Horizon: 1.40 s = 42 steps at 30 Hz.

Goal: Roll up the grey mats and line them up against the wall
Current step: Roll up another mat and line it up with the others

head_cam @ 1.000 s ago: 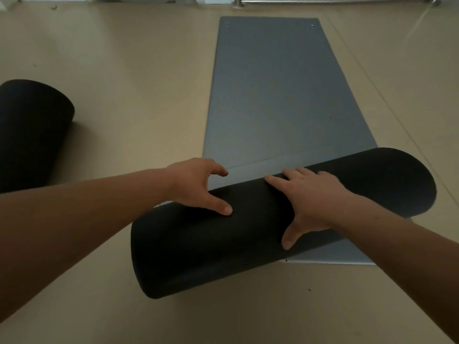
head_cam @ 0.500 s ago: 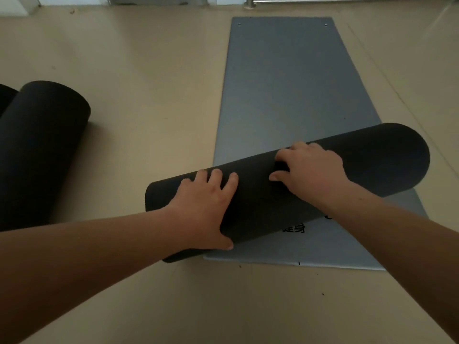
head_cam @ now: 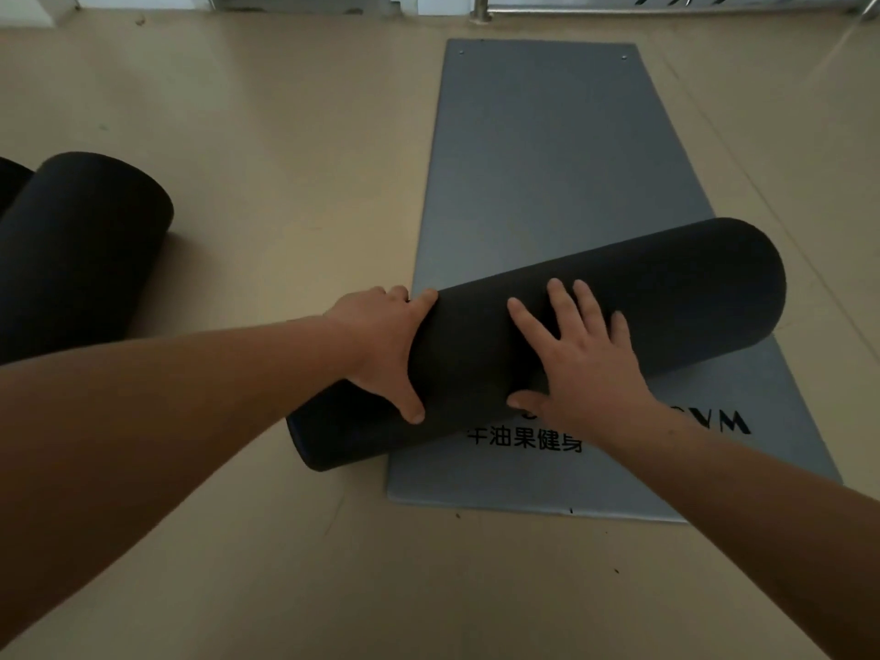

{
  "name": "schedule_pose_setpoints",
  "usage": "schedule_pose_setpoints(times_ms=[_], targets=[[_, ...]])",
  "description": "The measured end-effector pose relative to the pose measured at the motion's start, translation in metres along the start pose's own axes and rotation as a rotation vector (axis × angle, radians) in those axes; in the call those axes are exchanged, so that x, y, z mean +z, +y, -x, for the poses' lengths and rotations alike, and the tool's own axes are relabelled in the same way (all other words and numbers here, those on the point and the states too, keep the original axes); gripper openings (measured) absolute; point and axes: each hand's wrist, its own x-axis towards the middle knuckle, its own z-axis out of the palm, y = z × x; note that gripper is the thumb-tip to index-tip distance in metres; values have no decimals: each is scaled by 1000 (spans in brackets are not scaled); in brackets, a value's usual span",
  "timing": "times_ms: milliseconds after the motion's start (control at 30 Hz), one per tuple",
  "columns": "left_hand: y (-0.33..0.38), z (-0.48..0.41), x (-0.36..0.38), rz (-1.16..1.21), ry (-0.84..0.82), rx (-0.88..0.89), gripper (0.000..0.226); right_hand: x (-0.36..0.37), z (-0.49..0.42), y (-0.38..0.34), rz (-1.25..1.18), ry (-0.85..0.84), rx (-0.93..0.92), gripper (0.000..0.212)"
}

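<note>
Both palms spread flat on dark roll, left hand, right hand | roll skewed, now overhanging flat grey mat leftward, printed lettering newly uncovered | finished rolls waiting far left

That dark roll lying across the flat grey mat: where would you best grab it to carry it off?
Probably by the dark roll's two ends, one hand from each side. It is a long, thick cylinder, too fat to close one hand around; the left hand and right hand merely rest on it, open.
</note>
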Motion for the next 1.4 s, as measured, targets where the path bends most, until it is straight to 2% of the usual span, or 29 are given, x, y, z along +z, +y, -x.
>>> schedule_pose_setpoints(times_ms=[100, 267, 333, 400, 533, 700, 767, 833, 900, 967, 1033, 1067, 1133, 1233, 1333, 1400], targets=[[-7, -5, -6, 43, -20, 3, 151, 11, 13, 3, -161, 53, 121, 107], [-7, -6, 3, 51, -10, -9, 151, 29, 27, -5, -725, -13, 454, 104], [-10, -6, 1, 109, -36, -34, 151, 28, 22, -15, -863, -21, 505, 104], [-12, -8, -5, 146, -71, -49, 151, 25, 15, -22, -900, -20, 508, 105], [-5, -8, -8, 139, -70, -51, 149, 25, 12, -7, -866, -57, 456, 106], [17, -5, 7, 201, -51, -106, 143, -5, -12, 32, -893, -192, 402, 109], [16, -5, 8, 256, -57, -139, 142, -7, -21, 26, -862, -194, 382, 117], [5, -3, 11, 329, -48, -163, 140, -2, -26, 8, -801, -140, 357, 112], [-6, 6, 18, 354, 8, -117, 127, 2, -29, -11, -751, -51, 325, 93], [-9, 17, 25, 247, 133, 40, 99, 0, -36, -23, -718, 8, 315, 80], [-5, 22, 29, 102, 245, 169, 76, -4, -45, -29, -673, 6, 318, 77], [-4, 22, 29, 65, 259, 173, 72, -5, -51, -31, -636, -3, 321, 77], [-7, 24, 26, 31, 227, 105, 80, -8, -62, -36, -560, -12, 324, 76], [-33, 26, 15, -4, 90, 15, 107, -17, -84, -43, -434, -34, 328, 78], [-63, 26, 12, 142, -95, -38, 130, -34, -110, -47, -321, -108, 310, 83], [-77, 19, 18, 233, -115, -51, 138, -41, -122, -47, -290, -97, 255, 82]])
